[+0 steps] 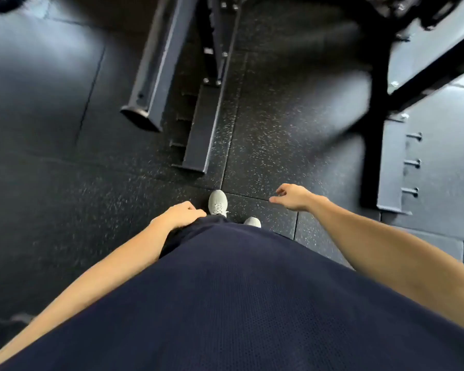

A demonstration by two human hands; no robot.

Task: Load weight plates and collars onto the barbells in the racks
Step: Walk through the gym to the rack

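Looking down, you carry nothing: your left hand [181,214] rests against your dark shirt [252,303], fingers loosely curled, and your right hand [292,196] hangs relaxed and empty. Beyond your grey shoe [218,202] lie the rack's steel feet [198,135]. No plate, collar or barbell shows, so where they are and how much loading remains cannot be told.

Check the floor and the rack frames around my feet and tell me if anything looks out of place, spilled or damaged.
Nothing stands out. The speckled rubber floor shows no spill or loose item, and the steel frame feet lie flat on it. Both hands, left hand and right hand, hold nothing. No plate or collar is in view; the picture is motion-blurred.
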